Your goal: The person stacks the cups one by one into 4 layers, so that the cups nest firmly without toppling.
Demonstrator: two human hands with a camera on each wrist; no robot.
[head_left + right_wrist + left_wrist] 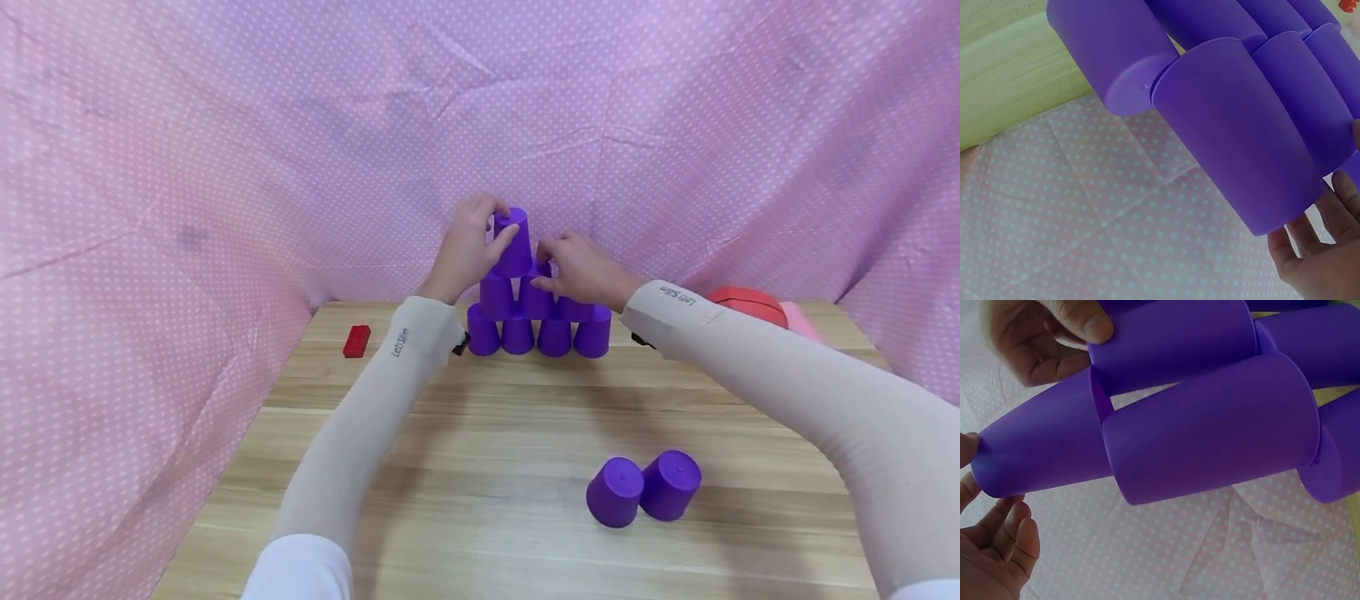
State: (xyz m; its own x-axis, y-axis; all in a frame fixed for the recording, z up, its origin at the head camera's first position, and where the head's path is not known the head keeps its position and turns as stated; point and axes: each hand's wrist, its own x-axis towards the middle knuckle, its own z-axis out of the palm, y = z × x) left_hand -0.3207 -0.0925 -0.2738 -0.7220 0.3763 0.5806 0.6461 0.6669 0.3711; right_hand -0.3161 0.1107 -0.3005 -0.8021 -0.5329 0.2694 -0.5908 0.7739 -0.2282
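Observation:
My left hand holds an upside-down purple cup near its narrow end, thumb on the near side. In the left wrist view the held cup's rim meets the upper ends of the cups below. My right hand grips the middle cup of the second row near its top, thumb in front and fingers behind. Beside it stand a left cup and a right cup, partly hidden by the hand. Several upturned purple cups form the bottom row. The right wrist view shows the right-end cup.
Two more upturned purple cups, one against the other, stand at the table's front right. A red toy brick lies left of the stack. Behind my right forearm is a red ball. Pink dotted cloth surrounds the wooden table.

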